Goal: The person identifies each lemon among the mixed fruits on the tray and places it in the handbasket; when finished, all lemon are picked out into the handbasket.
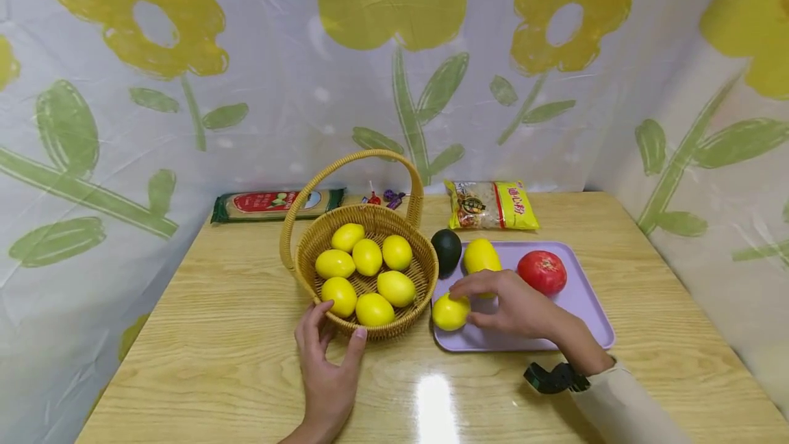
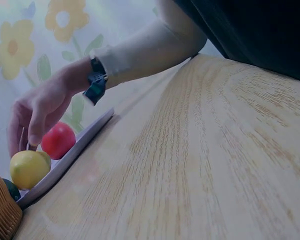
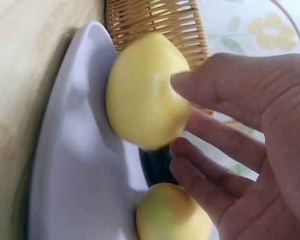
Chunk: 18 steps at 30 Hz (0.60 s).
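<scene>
My right hand (image 1: 514,303) pinches a yellow lemon (image 1: 451,312) over the near left corner of a lilac tray (image 1: 518,342). In the right wrist view the thumb presses one side of this lemon (image 3: 147,92), and the fingers are partly hidden behind it. A wicker basket (image 1: 394,327) with an arched handle stands left of the tray with several lemons (image 1: 367,257) inside. At its front left, my left hand (image 1: 329,375) rests on the rim, fingers and thumb spread apart. Behind the right hand on the tray lie a yellow mango (image 1: 482,256) and a red pomegranate (image 1: 542,273).
A dark green avocado (image 1: 446,252) sits between basket and tray. Along the back lie a long pasta packet (image 1: 265,204), small wrapped candies (image 1: 392,197) and a yellow-ended bag (image 1: 493,205). A flower-printed cloth (image 1: 277,101) hangs behind the wooden table (image 1: 216,334).
</scene>
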Each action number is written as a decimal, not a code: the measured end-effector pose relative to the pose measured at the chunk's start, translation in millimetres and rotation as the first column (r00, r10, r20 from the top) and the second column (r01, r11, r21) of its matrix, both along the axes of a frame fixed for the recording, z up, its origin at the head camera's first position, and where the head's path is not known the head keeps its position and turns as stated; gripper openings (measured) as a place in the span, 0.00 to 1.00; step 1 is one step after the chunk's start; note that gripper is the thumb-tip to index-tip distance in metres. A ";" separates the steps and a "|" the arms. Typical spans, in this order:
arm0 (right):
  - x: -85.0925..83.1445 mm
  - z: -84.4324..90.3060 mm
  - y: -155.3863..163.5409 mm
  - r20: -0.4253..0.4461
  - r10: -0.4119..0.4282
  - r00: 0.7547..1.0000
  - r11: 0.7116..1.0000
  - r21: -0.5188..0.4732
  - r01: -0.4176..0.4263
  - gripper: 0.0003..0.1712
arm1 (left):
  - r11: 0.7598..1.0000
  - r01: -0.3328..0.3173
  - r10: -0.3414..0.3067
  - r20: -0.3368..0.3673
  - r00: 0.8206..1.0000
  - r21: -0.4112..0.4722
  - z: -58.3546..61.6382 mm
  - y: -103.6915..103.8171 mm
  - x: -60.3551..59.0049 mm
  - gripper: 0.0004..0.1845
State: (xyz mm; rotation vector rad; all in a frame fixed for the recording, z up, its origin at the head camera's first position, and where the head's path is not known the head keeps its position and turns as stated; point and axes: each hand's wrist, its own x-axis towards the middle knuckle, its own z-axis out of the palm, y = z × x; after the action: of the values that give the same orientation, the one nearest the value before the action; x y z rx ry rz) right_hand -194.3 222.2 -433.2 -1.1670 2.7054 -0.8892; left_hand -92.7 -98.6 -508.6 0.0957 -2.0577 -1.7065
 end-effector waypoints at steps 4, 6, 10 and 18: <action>8.9 -6.0 8.6 0.017 -0.023 1.000 0.999 -0.045 0.023 0.24 | 1.000 0.002 -0.002 0.002 1.000 -0.006 0.3 0.0 0.1 0.36; 10.9 -13.2 9.4 0.050 -0.029 0.998 0.995 -0.089 0.034 0.26 | 1.000 0.002 -0.002 0.001 1.000 -0.008 0.8 -0.2 -0.1 0.35; 12.9 -30.7 5.8 0.132 -0.043 0.990 0.977 -0.200 0.069 0.28 | 1.000 0.005 -0.005 0.006 1.000 -0.003 1.5 -0.1 0.5 0.35; 13.7 -45.6 7.0 0.218 -0.011 0.976 0.941 -0.329 0.084 0.26 | 1.000 0.003 -0.003 0.004 1.000 -0.001 1.1 0.9 0.1 0.35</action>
State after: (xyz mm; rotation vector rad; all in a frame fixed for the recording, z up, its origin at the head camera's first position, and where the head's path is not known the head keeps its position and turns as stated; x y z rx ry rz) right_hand -180.6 229.3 -478.8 -0.9856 2.4813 -1.4402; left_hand -92.6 -97.7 -507.5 0.0957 -2.0632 -1.7085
